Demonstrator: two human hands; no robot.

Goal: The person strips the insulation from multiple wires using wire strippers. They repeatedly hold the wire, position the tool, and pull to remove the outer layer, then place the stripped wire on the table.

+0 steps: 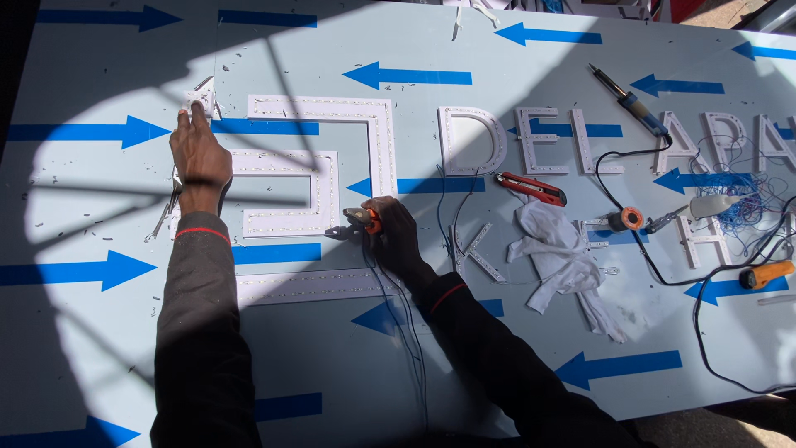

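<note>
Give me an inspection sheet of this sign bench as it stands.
Surface: pale blue sheet printed with blue arrows, half in shadow.
Job's things: large white angular LED-lined sign piece; small white LED module; orange-handled pliers.
Clutter: white cloth, red utility knife, blue-handled soldering iron, solder spool, orange-handled tool, small white letters.
Grippers: left hand presses the module; right hand grips the pliers.
Cables: black cord from the iron; thin wires below the right hand; tangled blue wire.
Surroundings: nothing seen clearly.
</note>
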